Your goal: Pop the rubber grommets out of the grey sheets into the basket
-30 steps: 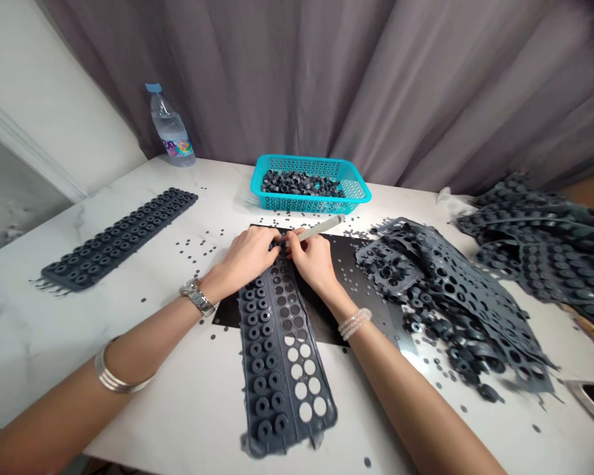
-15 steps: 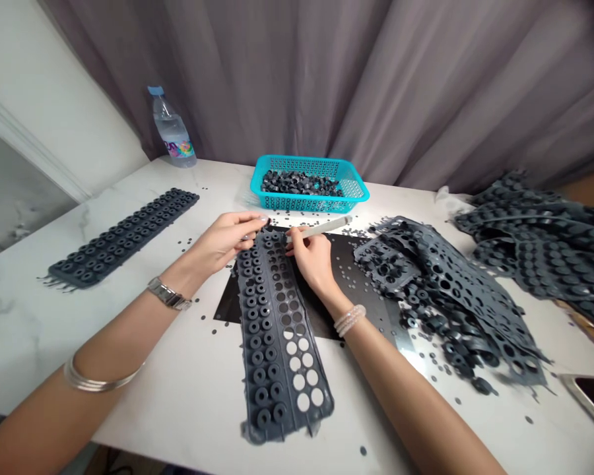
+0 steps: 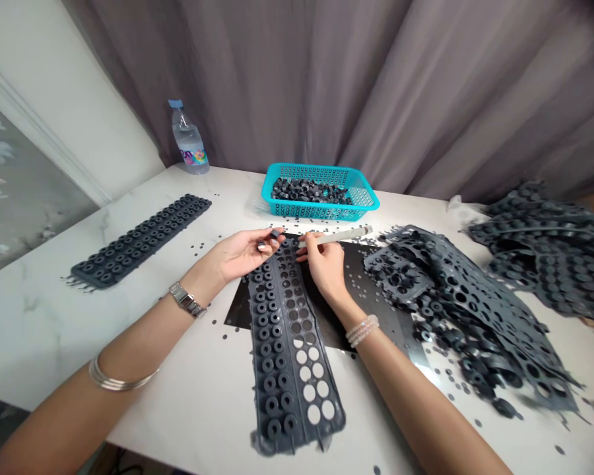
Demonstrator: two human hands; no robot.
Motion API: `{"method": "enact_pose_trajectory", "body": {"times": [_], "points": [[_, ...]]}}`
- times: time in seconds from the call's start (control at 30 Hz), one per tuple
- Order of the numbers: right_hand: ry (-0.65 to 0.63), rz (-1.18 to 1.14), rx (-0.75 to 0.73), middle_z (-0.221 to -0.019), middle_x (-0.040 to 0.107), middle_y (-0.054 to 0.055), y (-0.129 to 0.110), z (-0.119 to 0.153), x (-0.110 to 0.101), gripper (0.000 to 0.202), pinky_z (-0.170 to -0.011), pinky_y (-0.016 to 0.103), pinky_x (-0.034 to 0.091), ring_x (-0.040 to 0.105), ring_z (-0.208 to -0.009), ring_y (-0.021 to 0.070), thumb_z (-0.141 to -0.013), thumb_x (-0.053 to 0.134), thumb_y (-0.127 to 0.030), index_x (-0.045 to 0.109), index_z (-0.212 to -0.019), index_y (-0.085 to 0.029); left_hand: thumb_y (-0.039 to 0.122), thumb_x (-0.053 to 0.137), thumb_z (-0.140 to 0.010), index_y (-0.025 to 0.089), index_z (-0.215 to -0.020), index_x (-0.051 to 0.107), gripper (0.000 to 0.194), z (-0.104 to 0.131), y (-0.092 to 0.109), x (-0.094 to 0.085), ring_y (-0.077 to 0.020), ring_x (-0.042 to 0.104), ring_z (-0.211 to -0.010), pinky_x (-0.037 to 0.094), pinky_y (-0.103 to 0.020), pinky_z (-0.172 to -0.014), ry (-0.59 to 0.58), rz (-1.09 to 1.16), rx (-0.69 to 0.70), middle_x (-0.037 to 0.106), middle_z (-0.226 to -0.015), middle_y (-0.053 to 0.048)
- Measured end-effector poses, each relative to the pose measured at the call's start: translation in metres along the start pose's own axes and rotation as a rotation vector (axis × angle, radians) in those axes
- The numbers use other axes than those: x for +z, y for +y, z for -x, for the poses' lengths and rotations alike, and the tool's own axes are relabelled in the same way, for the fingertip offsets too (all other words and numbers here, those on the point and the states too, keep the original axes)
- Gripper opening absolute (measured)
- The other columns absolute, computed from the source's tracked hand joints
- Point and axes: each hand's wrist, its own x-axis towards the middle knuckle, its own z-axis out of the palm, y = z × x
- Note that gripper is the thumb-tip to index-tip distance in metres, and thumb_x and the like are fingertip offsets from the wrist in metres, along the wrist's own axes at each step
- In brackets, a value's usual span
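My left hand (image 3: 242,254) pinches a small black rubber ring (image 3: 275,234) above the far end of a dark rubber sheet (image 3: 282,369). A second small dark bit shows by its lower fingers. The sheet lies lengthwise on the table, with ring-shaped pieces standing in its left rows and round holes in most of its right rows. My right hand (image 3: 324,260) is closed around a pale, stick-like tool (image 3: 344,235), beside the sheet's far right edge. The tool's tip is hard to make out near the fingers.
A turquoise basket (image 3: 321,211) of black pieces stands behind my hands. Another full sheet (image 3: 143,237) lies left, near a water bottle (image 3: 192,145). Punched sheets (image 3: 490,303) and loose rings (image 3: 475,356) are heaped right, beside more sheets (image 3: 539,244). Under my work lies a black mat (image 3: 376,297).
My left hand has lifted slightly from the sheet's far end and turned, so the black ring now shows between its fingers. My right hand still holds the tool. The view has shifted a little left.
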Motion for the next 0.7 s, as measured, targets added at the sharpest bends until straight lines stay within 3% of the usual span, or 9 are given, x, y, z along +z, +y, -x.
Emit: {"method": "enact_pose_trajectory", "body": {"times": [0.2,0.3,0.47,0.57,0.7], "points": [[-0.105,-0.032,-0.056,-0.069,0.069,0.004,-0.001,0.001,0.003,0.032,-0.058,0.030,0.056,0.067,-0.060,0.0193,-0.088,0.053,-0.045,0.070,-0.083,-0.018,0.004,0.052,-0.088,0.010,-0.081,0.064,0.016,-0.005,0.001,-0.006,-0.0109,0.058,-0.072,0.041,-0.013,-0.047,0.059,-0.120,0.129,0.059,-0.081,-0.010],[-0.166,0.024,-0.082,-0.067,0.069,0.004,0.001,0.000,0.004,0.030,-0.061,0.031,0.055,0.068,-0.061,0.0205,-0.088,0.053,-0.043,0.070,-0.080,-0.019,0.000,0.056,-0.080,0.010,-0.087,0.071,0.019,-0.007,-0.003,-0.009,-0.0091,0.052,-0.061,0.036,-0.017,-0.047,0.055,-0.553,0.258,0.058,-0.072,-0.006],[-0.200,0.127,-0.128,-0.066,0.069,0.003,0.003,-0.003,0.004,0.028,-0.063,0.031,0.053,0.069,-0.063,0.0218,-0.089,0.052,-0.040,0.070,-0.080,-0.021,0.012,0.061,-0.076,0.018,-0.087,0.077,0.021,-0.006,-0.014,-0.008,-0.0171,0.050,-0.061,0.038,-0.030,-0.064,0.182,-1.498,0.649,0.059,-0.061,-0.002],[-0.200,0.154,-0.140,-0.066,0.069,0.003,0.002,-0.004,0.003,0.027,-0.064,0.030,0.051,0.069,-0.064,0.0222,-0.088,0.053,-0.040,0.070,-0.080,-0.021,0.013,0.062,-0.076,0.019,-0.090,0.077,0.021,-0.008,-0.020,-0.010,-0.0196,0.052,-0.064,0.040,-0.033,-0.072,0.161,-1.722,0.791,0.060,-0.064,-0.003],[-0.209,0.192,-0.169,-0.069,0.070,0.004,0.001,-0.004,0.004,0.027,-0.064,0.030,0.050,0.069,-0.065,0.0220,-0.089,0.052,-0.038,0.070,-0.079,-0.021,0.012,0.064,-0.077,0.019,-0.096,0.075,0.023,-0.015,-0.023,-0.020,-0.0200,0.053,-0.068,0.041,-0.034,-0.075,0.135,-1.761,0.902,0.064,-0.077,-0.006]]}}
